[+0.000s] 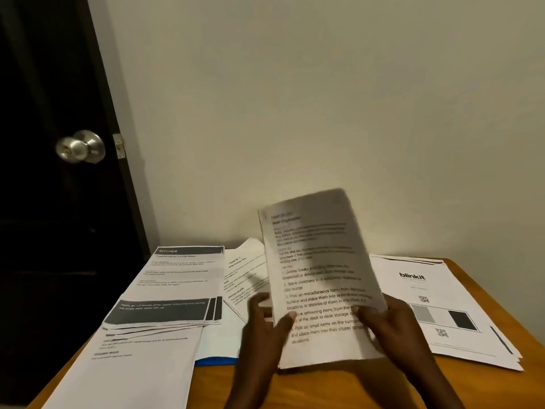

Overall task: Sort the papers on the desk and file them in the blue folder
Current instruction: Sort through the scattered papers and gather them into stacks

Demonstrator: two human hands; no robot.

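Note:
I hold a small stack of printed sheets [320, 276] upright above the wooden desk [348, 385], text facing me. My left hand [265, 326] grips its lower left edge, thumb across the front. My right hand [392, 323] grips the lower right edge, thumb on the page. A strip of the blue folder [216, 361] shows under papers left of my left hand. A pile headed "KITCHEN" [177, 287] lies at the left, and a sheet [244, 278] lies behind the held stack. A "blinkit" pile [436, 308] lies at the right.
Another white sheet [132, 370] hangs over the desk's front left corner. The desk stands against a cream wall [295, 113]. A dark door with a metal knob [81, 146] is at the left.

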